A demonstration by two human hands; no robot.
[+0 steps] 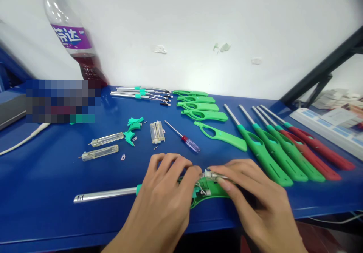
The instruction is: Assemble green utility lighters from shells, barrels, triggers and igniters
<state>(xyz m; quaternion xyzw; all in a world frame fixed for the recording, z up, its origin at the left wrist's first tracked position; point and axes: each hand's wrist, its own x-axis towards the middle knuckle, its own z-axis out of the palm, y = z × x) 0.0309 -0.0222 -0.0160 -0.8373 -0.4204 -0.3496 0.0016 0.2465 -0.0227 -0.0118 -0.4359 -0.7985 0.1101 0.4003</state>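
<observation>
The left hand (167,188) is closed over one opened green utility lighter (217,191), which lies on the blue table (51,219) with its metal tube (107,194) pointing left. The right hand (258,192) pinches one clear piece (210,175), apparently a fuel tank, between thumb and fingers just above the open shell, where thin white wires show.

Beyond the hands lie one screwdriver (190,143) with a red and clear handle, three teal triggers (129,138), two long clear fuel tanks (100,153) side by side and, nearer the screwdriver, a cluster of at least two more tanks (157,132); whether any hold liquid cannot be told. Five loose green shell halves (222,136) fan out past the screwdriver, beside a bundle of wired metal tubes (130,93) too overlapped to count. To the right rest five whole lighters: three green (265,156), two red (324,147). At back left, one capped plastic bottle (72,37) holds dark red drink in its lower part.
</observation>
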